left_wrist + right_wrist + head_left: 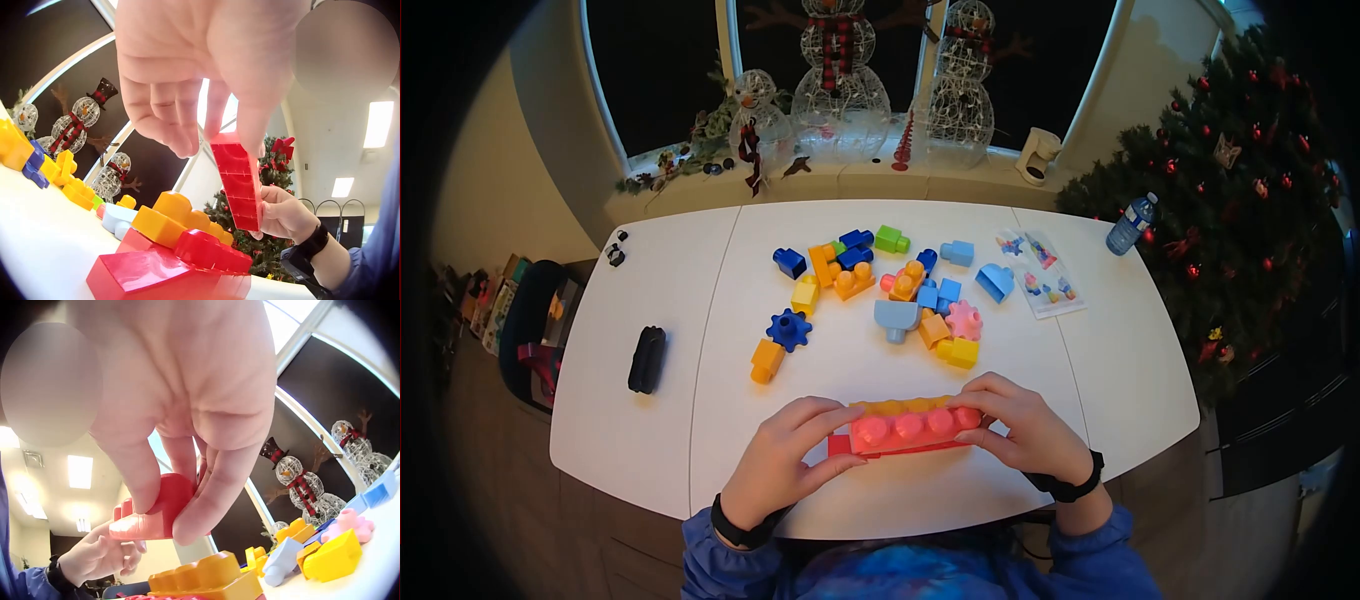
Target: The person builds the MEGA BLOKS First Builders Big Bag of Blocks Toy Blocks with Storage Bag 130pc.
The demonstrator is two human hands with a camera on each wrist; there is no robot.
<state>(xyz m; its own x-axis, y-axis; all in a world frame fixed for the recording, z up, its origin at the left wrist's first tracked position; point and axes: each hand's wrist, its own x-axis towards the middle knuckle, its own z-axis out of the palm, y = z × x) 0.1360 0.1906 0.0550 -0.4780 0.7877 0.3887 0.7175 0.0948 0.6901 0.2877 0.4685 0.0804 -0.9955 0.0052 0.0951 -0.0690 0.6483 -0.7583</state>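
Note:
Both hands hold one long red brick (920,428) with a row of round studs on top, close over a small build. My left hand (792,458) pinches its left end; my right hand (1032,428) grips the other end between thumb and fingers. In the left wrist view the hollow underside of the red brick (236,181) shows, raised above the build. Below it, a long orange brick (165,222) and a smaller red studded brick (215,251) sit on a red base (134,275). The right wrist view shows the orange brick (209,578) under my right hand.
Several loose blocks lie mid-table, among them a dark blue gear (789,329), a pink gear (965,320) and a light blue block (896,318). A printed picture sheet (1045,285) and water bottle (1132,224) are at right, a black case (647,359) at left.

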